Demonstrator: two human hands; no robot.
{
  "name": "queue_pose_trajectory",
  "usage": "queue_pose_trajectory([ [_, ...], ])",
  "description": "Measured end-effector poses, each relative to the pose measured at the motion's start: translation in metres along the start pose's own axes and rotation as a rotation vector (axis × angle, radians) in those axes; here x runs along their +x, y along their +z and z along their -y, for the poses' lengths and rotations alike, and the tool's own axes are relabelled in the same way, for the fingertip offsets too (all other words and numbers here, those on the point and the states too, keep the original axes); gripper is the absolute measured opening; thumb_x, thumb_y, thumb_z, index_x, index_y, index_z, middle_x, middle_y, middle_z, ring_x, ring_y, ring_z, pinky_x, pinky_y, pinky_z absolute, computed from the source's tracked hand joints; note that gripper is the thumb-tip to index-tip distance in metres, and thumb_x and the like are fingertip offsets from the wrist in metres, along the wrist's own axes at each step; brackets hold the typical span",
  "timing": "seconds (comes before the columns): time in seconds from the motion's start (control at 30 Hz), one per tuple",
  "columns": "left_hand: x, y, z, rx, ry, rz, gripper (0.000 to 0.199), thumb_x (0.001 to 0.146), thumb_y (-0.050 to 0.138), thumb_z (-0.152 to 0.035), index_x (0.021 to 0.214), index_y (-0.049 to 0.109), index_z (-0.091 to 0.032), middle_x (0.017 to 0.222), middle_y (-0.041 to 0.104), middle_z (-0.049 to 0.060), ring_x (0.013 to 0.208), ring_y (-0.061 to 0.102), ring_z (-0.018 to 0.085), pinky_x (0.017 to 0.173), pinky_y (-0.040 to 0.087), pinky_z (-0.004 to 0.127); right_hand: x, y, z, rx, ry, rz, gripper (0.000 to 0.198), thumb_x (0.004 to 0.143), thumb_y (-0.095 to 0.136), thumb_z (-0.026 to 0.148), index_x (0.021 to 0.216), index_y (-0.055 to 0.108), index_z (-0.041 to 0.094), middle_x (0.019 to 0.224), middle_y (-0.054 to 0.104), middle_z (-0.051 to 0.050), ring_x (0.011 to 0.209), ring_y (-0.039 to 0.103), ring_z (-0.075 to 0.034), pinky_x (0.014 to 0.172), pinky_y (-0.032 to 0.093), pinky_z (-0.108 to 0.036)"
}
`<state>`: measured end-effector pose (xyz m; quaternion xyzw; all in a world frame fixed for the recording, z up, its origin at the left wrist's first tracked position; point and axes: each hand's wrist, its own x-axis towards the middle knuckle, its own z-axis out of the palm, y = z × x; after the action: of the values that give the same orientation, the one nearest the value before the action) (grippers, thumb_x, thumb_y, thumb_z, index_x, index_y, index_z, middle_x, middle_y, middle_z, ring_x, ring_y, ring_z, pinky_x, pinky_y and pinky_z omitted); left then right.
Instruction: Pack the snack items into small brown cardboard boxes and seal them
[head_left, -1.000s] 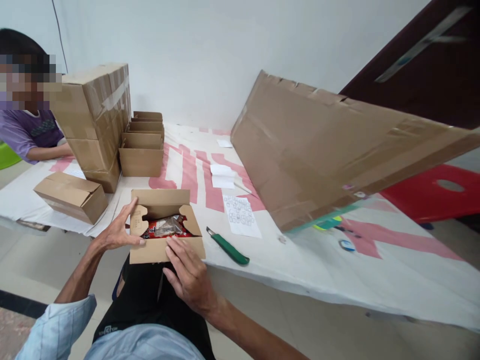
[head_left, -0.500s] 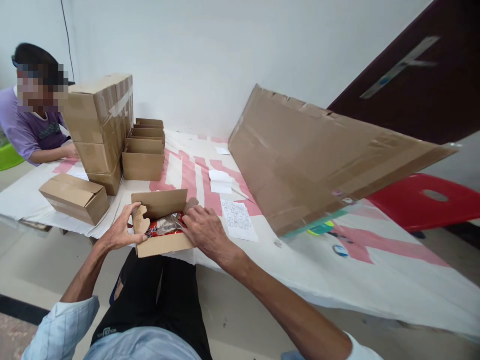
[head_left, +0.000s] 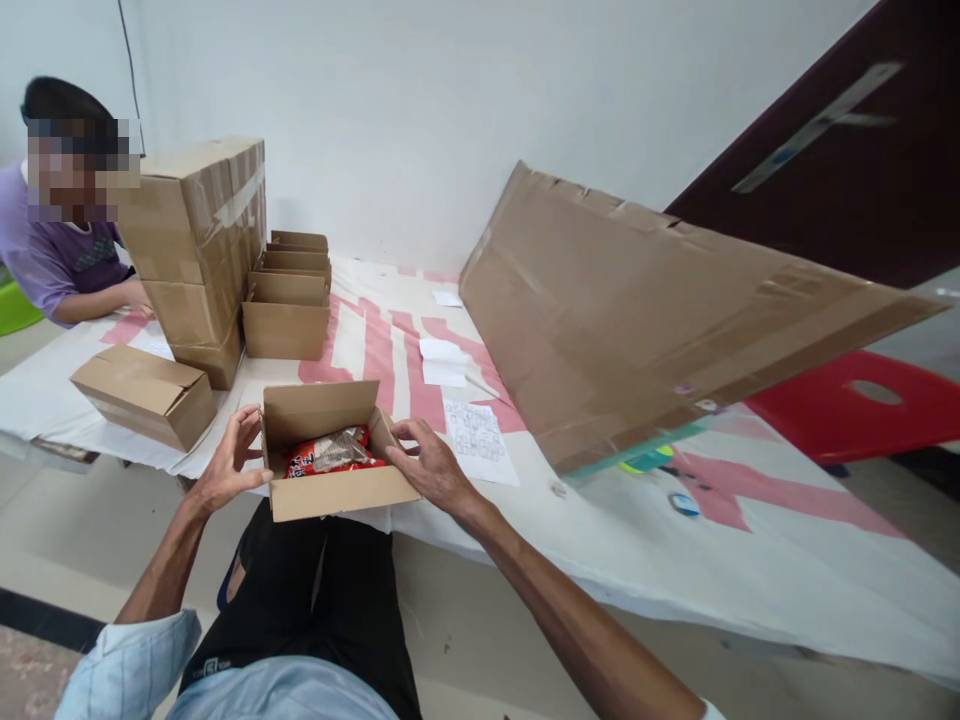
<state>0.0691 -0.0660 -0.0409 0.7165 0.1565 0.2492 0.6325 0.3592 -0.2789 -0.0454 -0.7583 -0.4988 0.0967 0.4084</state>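
An open cardboard box [head_left: 345, 492] sits at the near edge of the table, its back flap upright. Inside lies a red and clear plastic packet [head_left: 334, 452] with dark printing. My left hand [head_left: 229, 468] holds the box's left end, with the fingertips by the back corner and the thumb at the front corner. At the right end, my right hand [head_left: 433, 468] grips the box, its thumb over the side wall and its fingers curled outside. Parts of the packet are hidden by the box's front wall.
A closed carton [head_left: 146, 395] lies to the left, before a tall stack of taped cartons [head_left: 202, 240]. Several open boxes [head_left: 286, 330] stand beside it. Printed sheets [head_left: 480, 440], a large cardboard panel [head_left: 630, 320] and a tape roll [head_left: 683, 503] are rightward. A co-worker [head_left: 67, 250] sits far left.
My left hand has drawn back from the box's end flap, which no longer stands in view. My right hand has moved from over the packet to the right end wall.
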Motion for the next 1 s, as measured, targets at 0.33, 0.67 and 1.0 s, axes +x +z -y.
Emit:
queue_pose_trajectory([
  [0.33,0.009,0.026,-0.048,0.625,-0.002,-0.14,0.074,0.078,0.079,-0.042,0.144,0.051,-0.023,0.147,0.057,0.016,0.139,0.055,0.04,0.11,0.05,0.057,0.011,-0.022,0.023,-0.271,-0.105,0.128,0.015,0.087,0.061,0.033,0.091,0.049,0.026,0.092,0.06,-0.002,0.081,0.058,-0.021,0.075,0.047,-0.034],
  [0.67,0.01,0.039,-0.027,0.472,0.083,-0.456,0.061,0.098,0.043,-0.03,0.158,0.048,-0.019,0.155,0.059,0.014,0.143,0.055,0.033,0.121,0.043,0.053,0.008,-0.012,0.01,-0.246,-0.086,0.074,0.011,0.087,0.056,0.03,0.093,0.048,0.026,0.094,0.062,-0.003,0.084,0.06,-0.022,0.073,0.046,-0.033],
  [1.0,-0.013,0.014,0.032,0.145,-0.121,-0.463,0.076,0.095,0.056,-0.059,0.161,0.042,-0.025,0.162,0.05,0.013,0.142,0.053,0.037,0.111,0.052,0.053,0.014,-0.021,0.028,-0.449,-0.1,0.127,0.007,0.087,0.062,0.023,0.092,0.057,0.025,0.098,0.066,-0.007,0.087,0.061,-0.024,0.073,0.046,-0.035],
])
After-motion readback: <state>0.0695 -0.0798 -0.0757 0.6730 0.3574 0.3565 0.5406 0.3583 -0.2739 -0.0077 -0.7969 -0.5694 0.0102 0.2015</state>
